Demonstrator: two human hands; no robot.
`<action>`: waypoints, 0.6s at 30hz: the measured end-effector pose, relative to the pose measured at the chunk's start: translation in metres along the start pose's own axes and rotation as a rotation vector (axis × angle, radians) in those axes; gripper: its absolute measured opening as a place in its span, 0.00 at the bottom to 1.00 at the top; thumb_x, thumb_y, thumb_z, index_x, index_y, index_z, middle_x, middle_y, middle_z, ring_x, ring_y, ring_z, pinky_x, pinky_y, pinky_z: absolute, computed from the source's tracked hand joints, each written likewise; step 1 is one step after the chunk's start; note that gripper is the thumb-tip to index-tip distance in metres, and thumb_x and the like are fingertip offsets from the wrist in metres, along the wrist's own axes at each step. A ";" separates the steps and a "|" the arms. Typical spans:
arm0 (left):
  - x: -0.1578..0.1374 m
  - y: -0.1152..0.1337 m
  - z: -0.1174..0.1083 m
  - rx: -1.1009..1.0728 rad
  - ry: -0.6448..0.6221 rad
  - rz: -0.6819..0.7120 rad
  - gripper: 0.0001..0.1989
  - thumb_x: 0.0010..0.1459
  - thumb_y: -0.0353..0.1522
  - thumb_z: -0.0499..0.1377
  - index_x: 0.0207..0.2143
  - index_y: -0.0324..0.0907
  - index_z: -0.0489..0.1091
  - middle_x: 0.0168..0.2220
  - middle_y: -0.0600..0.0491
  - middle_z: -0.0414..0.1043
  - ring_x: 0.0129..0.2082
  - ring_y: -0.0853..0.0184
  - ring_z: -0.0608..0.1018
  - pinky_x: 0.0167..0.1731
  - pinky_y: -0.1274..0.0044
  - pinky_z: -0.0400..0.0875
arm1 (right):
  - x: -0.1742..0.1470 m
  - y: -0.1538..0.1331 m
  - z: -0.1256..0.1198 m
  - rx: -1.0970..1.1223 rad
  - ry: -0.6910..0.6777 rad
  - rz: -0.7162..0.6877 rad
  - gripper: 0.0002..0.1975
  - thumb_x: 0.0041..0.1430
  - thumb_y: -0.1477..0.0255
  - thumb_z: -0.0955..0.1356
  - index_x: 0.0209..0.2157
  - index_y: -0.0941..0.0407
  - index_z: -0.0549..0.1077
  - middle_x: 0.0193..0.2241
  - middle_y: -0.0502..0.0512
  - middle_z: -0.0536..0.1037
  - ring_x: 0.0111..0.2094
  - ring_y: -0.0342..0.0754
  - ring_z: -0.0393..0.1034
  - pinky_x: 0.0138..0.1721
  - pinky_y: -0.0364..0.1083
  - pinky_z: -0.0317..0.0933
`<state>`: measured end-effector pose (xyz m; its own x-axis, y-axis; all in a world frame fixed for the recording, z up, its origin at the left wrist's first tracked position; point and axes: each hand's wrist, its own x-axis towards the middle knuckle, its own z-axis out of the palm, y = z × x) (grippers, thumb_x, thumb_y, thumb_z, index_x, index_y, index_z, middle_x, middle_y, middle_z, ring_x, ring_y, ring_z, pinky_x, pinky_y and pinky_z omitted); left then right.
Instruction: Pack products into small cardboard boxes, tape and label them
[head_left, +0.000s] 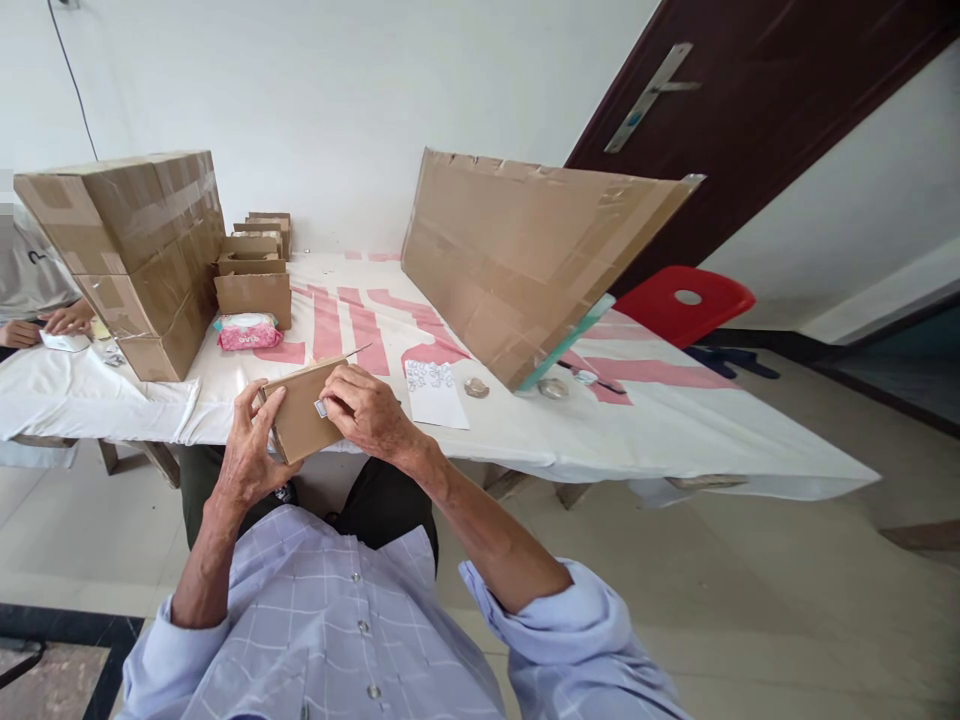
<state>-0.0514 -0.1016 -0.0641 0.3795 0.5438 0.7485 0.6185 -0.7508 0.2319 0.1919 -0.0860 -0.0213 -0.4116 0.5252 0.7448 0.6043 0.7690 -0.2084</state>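
My left hand (249,450) grips the left end of a small brown cardboard box (304,425), thumb and fingers around its edges. The box is held tilted above the front edge of the table. On the box's face, my right hand (367,408) pinches a small white sticker with a dark border (321,408). Whether the sticker is stuck down or only touching, I cannot tell. The right fingers cover part of the box's right end. To the right of my right hand lies a white paper sheet with rows of marks (437,393).
Stacked taped cartons (161,255) stand at left, beside open small boxes (253,293) and a pink wipes pack (249,333). A large cardboard panel (525,250) leans at right. Tape rolls (476,387) lie near it. A co-worker's hands (67,318) show far left; a red chair (686,300), right.
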 end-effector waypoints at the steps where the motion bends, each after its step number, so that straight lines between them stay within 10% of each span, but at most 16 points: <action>1: 0.000 -0.001 -0.001 -0.004 -0.002 -0.003 0.54 0.50 0.34 0.75 0.75 0.49 0.54 0.72 0.35 0.53 0.70 0.40 0.68 0.62 0.51 0.75 | 0.000 0.000 0.000 0.005 0.012 0.013 0.12 0.69 0.79 0.64 0.35 0.53 0.77 0.36 0.58 0.78 0.42 0.54 0.73 0.49 0.54 0.72; 7: 0.000 -0.004 -0.010 -0.028 0.013 -0.003 0.53 0.52 0.34 0.74 0.75 0.48 0.53 0.71 0.34 0.55 0.71 0.40 0.67 0.64 0.50 0.73 | -0.003 0.011 0.001 -0.047 0.241 0.183 0.13 0.69 0.74 0.69 0.53 0.52 0.77 0.59 0.65 0.76 0.60 0.62 0.70 0.63 0.64 0.67; 18: 0.004 0.001 -0.004 -0.037 0.006 -0.011 0.57 0.51 0.37 0.75 0.77 0.49 0.49 0.71 0.34 0.54 0.71 0.39 0.66 0.65 0.49 0.72 | -0.005 -0.005 0.007 -0.036 0.217 0.136 0.12 0.70 0.76 0.67 0.51 0.51 0.78 0.55 0.64 0.78 0.59 0.61 0.72 0.62 0.64 0.70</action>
<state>-0.0521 -0.1021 -0.0582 0.3685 0.5503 0.7493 0.5972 -0.7578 0.2629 0.1862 -0.0898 -0.0278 -0.1711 0.5292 0.8311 0.6699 0.6810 -0.2958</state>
